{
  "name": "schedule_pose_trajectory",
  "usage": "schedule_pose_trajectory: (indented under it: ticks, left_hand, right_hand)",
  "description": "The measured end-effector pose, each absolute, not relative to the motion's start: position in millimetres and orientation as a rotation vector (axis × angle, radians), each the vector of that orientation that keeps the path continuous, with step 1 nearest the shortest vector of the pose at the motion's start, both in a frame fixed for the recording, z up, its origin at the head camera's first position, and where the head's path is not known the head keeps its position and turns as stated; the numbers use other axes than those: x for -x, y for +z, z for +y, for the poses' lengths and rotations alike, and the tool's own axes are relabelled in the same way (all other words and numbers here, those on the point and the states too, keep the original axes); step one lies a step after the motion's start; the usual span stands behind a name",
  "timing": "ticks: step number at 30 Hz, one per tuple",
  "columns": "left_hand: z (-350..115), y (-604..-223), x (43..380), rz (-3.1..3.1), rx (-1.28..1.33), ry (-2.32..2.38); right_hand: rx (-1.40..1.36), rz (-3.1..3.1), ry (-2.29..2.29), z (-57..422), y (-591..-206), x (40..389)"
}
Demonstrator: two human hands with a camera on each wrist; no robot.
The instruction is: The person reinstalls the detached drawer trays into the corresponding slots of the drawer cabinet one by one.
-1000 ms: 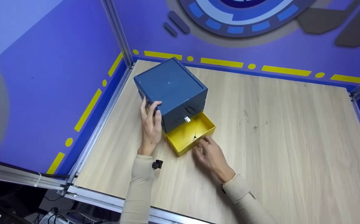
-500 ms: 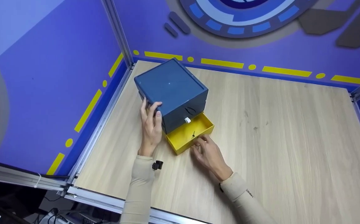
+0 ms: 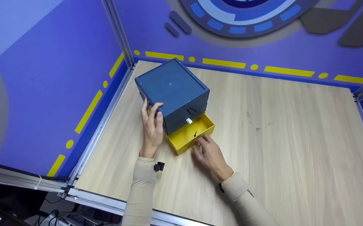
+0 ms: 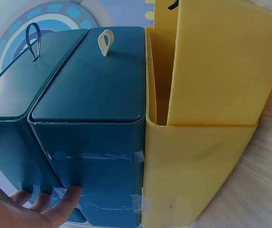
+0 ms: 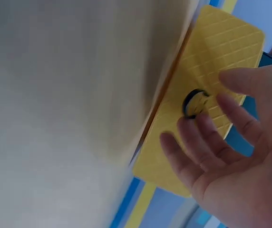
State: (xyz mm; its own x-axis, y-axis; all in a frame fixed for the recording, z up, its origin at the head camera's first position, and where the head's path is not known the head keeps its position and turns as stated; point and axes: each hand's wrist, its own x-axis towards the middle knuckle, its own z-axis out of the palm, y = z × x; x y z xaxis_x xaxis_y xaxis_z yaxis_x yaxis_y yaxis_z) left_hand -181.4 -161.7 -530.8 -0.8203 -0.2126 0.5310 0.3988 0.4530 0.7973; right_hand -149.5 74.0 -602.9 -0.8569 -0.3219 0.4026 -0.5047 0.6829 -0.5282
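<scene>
A stacked drawer unit stands on the table, its dark blue upper part (image 3: 172, 84) over a yellow bottom drawer (image 3: 184, 147) that is partly pulled out. My left hand (image 3: 151, 131) rests on the blue unit's left side, its fingertips pressing the wall (image 4: 102, 175) in the left wrist view. At the drawer's front is my right hand (image 3: 211, 155), fingers loosely bent and thumb apart. In the right wrist view its fingertips are right by the black loop (image 5: 188, 103) on the yellow drawer front (image 5: 217, 47). The loop's dark tail (image 3: 195, 134) shows inside the drawer.
A black loop (image 4: 33, 42) and a cream loop (image 4: 106, 42) mark the two blue drawer fronts. Purple panels (image 3: 68, 69) wall the wooden table (image 3: 278, 141) at the left and back. A metal rail (image 3: 97, 201) runs along its front edge.
The yellow drawer has slid slightly inward under the blue part, and my right hand has moved along with it, up and left. My left hand has stayed in place.
</scene>
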Motion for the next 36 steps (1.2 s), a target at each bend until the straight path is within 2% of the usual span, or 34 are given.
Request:
schedule_pose_trajectory:
  ticks: [36]
  left_hand:
    - [-162,-530,183,-2.115,0.161,-1.363]
  right_hand:
    - [-0.655,-2.587,0.878,55,-607,163]
